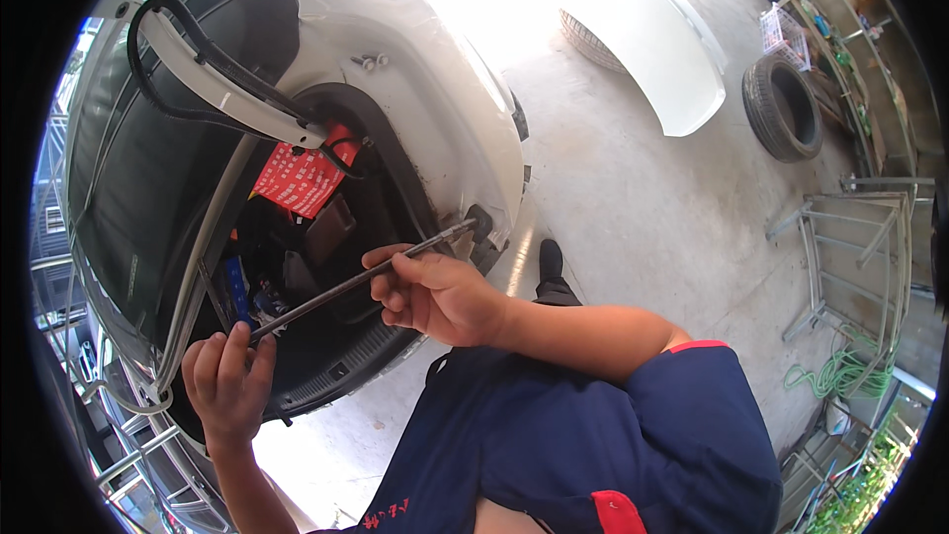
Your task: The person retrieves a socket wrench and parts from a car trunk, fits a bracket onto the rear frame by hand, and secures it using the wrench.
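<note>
A long, thin, dark metal rod (331, 294) slants across the open boot of a white car (465, 109). Its lower left end is pinched in the fingers of my left hand (229, 381). Farther along, the thumb and fingers of my right hand (440, 299) close round it. The far end, paler grey, reaches a dark fitting (479, 224) at the car's rear corner; whether it is joined there I cannot tell. Inside the boot lie a red sheet with white print (308, 178) and a blue item (237, 287) among dark clutter.
A white curved hinge arm (222, 79) with a black cable rises over the boot. On the concrete floor to the right are a white body panel (652, 59), a loose tyre (782, 109), a metal frame stand (860, 257) and a green hose (840, 371). Shelving lines the far right.
</note>
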{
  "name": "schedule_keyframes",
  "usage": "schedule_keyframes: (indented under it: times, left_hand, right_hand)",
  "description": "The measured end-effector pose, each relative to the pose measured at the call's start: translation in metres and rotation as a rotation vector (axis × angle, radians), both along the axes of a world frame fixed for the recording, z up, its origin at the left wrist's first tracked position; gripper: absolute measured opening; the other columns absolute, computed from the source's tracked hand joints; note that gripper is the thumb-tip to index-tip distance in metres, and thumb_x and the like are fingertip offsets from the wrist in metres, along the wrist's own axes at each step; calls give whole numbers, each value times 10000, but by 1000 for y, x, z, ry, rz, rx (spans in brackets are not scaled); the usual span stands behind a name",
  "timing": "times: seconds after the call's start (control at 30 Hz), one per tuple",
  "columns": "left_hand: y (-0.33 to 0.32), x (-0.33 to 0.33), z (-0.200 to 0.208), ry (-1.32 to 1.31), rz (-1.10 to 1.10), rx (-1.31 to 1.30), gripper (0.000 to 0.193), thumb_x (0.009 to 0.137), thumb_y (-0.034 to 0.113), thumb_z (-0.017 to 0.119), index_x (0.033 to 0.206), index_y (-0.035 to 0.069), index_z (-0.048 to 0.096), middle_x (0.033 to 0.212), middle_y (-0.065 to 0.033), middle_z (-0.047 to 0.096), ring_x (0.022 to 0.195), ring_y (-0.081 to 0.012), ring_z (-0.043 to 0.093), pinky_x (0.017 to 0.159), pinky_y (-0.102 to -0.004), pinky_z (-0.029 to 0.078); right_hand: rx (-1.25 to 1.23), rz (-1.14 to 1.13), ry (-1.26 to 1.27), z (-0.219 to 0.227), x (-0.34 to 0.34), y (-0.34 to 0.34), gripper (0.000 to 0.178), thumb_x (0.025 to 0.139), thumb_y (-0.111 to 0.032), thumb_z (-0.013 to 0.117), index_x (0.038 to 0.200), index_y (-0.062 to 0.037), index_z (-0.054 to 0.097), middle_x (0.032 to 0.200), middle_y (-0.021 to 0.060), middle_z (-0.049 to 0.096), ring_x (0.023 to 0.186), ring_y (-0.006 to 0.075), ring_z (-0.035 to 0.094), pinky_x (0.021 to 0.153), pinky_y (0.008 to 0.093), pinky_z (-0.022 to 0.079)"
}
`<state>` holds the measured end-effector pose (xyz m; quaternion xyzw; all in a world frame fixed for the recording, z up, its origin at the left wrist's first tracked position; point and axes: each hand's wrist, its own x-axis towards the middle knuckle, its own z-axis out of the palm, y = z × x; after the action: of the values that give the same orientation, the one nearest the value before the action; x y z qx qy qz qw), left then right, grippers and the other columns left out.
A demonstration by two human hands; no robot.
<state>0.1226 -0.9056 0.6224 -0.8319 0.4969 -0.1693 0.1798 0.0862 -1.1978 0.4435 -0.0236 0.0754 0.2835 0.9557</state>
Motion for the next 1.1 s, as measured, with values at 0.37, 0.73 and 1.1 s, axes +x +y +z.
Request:
schedule_keyframes:
  times: [0.37, 0.73, 1.1]
  left_hand:
    - [-4, -7, 1, 1520, 633, -1071, 610, 1040, 385, 469, 1407, -90, 574, 1178, -256, 748, 926, -270, 764, 847, -381, 616]
    - [-13, 7, 29, 1657, 672, -832, 512, 897, 44, 565, 1397, -64, 587, 1164, -208, 779, 1030, -298, 762, 985, -412, 584]
    - [-7, 1, 12, -41, 207, -176, 459, 907, 37, 698, 1360, 94, 655, 1437, -139, 566, 1254, -333, 599, 1077, -480, 513]
  right_hand:
    - [82, -43, -56, -8, -10, 5, 335, 1170, -254, 450, 1386, -33, 580, 1036, 64, 703, 881, 135, 648, 918, 371, 547]
    - [10, -70, -99, -4, -9, 4, 305, 1162, -278, 491, 1353, -78, 618, 1020, 26, 700, 872, 108, 644, 901, 349, 552]
    - [-100, -39, -44, -6, -4, 2, 333, 1146, -388, 526, 1261, -96, 637, 1010, 27, 721, 836, 103, 669, 892, 344, 588]
